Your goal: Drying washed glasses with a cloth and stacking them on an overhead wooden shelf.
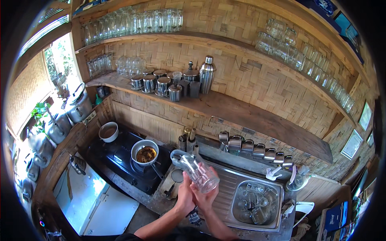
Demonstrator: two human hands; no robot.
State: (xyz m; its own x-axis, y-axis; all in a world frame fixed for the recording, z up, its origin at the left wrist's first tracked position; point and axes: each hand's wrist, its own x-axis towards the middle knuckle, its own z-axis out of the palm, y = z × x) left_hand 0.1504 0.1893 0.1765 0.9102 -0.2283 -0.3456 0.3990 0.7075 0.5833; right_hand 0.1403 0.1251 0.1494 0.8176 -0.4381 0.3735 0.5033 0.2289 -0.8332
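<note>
In front of me, a clear drinking glass (197, 170) is tilted, its thick base toward the lower right. My left hand (185, 195) is closed against its lower side. My right hand (206, 197) wraps round it near the base, close beside the left hand; the glass hides some of the fingers. Below the hands, partly hidden by my wrists, is a dark checked cloth (194, 217). Just left of the hands stands a small round container (177, 175) on the counter. To the right, the steel sink (277, 201) holds several wet-looking glasses (259, 203).
A black stove (120, 160) bears a pot with brown contents (145, 153) and a white bowl (108, 131). Steel mugs (247, 146) line the ledge behind the sink. Shelves above carry glasses (157, 21), lidded metal cups (163, 85) and a shaker (207, 74). Kettles (57, 126) stand at left.
</note>
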